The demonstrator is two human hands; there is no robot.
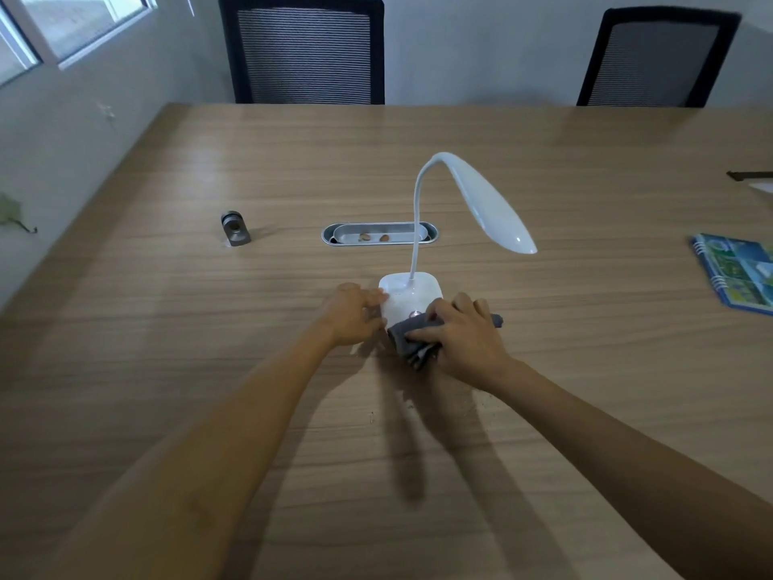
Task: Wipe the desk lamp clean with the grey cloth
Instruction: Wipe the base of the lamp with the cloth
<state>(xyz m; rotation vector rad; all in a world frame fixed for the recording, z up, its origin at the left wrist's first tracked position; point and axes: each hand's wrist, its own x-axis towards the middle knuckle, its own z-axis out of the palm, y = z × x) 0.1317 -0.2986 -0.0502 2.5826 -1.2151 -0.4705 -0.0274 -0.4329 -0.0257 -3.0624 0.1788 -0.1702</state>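
Note:
A white desk lamp (412, 297) stands on the wooden table (209, 370), its thin neck curving up to a long head that points right and down. My left hand (353, 313) grips the left side of the lamp's square base. My right hand (458, 337) presses a crumpled grey cloth (408, 334) against the base's near right corner. Part of the cloth sticks out past my fingers on the right.
A metal cable grommet (378, 233) is set into the table behind the lamp. A small grey metal object (235, 229) stands to the left. A spiral notebook (736, 272) lies at the right edge. Two black mesh chairs (303, 52) stand at the far side.

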